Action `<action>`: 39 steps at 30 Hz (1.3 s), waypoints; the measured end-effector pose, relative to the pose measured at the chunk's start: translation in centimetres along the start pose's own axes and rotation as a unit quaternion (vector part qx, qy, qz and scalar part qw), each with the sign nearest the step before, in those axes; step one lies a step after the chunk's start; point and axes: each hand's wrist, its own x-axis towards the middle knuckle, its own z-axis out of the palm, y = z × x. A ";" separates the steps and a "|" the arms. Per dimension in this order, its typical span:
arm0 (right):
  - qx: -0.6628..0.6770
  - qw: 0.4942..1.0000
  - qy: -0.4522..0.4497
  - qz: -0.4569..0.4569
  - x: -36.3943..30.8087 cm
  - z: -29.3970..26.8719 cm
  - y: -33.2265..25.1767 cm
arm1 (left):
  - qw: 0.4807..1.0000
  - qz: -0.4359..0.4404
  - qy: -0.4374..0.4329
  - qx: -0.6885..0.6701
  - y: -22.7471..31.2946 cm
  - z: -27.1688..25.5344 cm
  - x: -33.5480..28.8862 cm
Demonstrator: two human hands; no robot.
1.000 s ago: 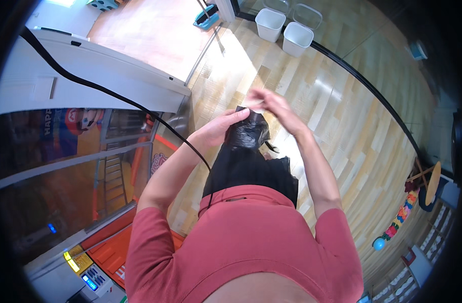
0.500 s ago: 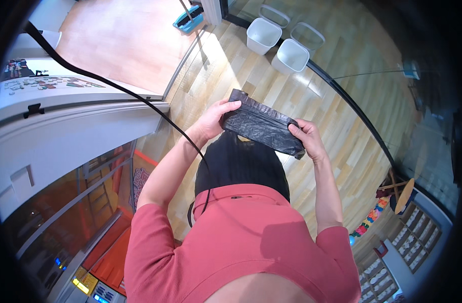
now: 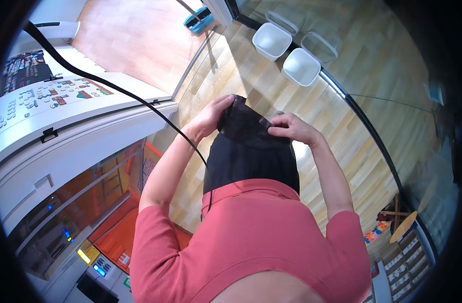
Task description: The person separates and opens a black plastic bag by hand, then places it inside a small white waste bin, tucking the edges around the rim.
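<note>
A folded black plastic bag (image 3: 245,123) hangs between my two hands, in front of my dark trousers. My left hand (image 3: 212,117) is closed on its left edge, with the thumb along the top corner. My right hand (image 3: 295,129) pinches the upper right edge between thumb and fingers. The bag's lower part blends with the dark trousers, so its lower edge is hard to make out.
Two white bins (image 3: 272,41) stand against the glass wall on the wood floor (image 3: 337,131). A blue dustpan (image 3: 199,21) sits beyond the doorway. White cabinetry (image 3: 84,118) runs along my left. A black cable (image 3: 115,87) crosses the upper left view.
My right hand has shifted left and slightly up along the bag, closer to my left hand. The bag has gone from stretched flat to slacker between them. The view has tilted slightly.
</note>
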 end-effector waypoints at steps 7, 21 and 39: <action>0.122 0.990 -0.013 -0.074 0.1 -1.8 0.7 | 0.987 -0.007 0.050 0.153 1.9 4.9 1.8; 0.145 0.966 0.215 -0.018 0.1 -0.4 0.7 | 0.968 0.041 0.022 0.245 2.2 5.1 6.2; 0.183 0.928 0.325 -0.010 -1.3 0.2 2.4 | 0.880 0.065 0.465 0.071 3.8 -20.5 4.6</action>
